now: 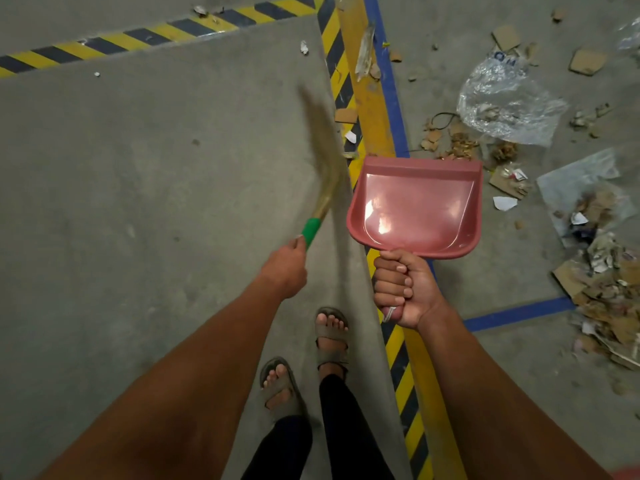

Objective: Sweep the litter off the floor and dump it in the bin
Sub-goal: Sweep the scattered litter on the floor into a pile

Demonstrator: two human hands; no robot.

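Observation:
My left hand (285, 268) grips the green handle of a straw broom (323, 174), whose blurred bristles point up and away over the bare concrete. In my right hand (401, 289), fingers curled round its handle, is a pink dustpan (415, 206), held level above the floor with nothing in it. Litter lies to the right: torn cardboard scraps (606, 292), a crumpled clear plastic bag (505, 98), paper bits (505, 203) and dry crumbs (460, 143). No bin is in view.
A yellow-black hazard stripe (341, 64) with a yellow and blue line beside it runs up the middle; another stripe (138, 38) crosses the top left. A blue floor line (519, 312) runs off to the right. My sandalled feet (304, 362) stand on the concrete below.

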